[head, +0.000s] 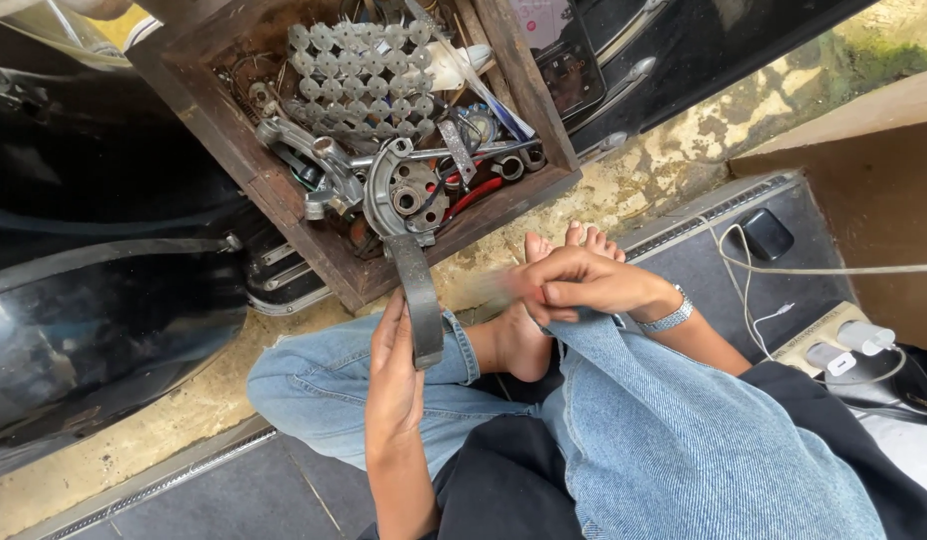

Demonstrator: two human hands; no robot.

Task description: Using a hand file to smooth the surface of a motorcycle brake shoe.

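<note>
One curved brake shoe [421,300] is out of the wooden box [254,180] and in your left hand [394,375], fingers wrapped around its lower end, over your knee. Your right hand [584,285] is blurred near your foot — whether its grip holds anything, I cannot tell. The drum plate [404,195], wrenches and other parts lie in the box — untouched, I'd judge.
</note>
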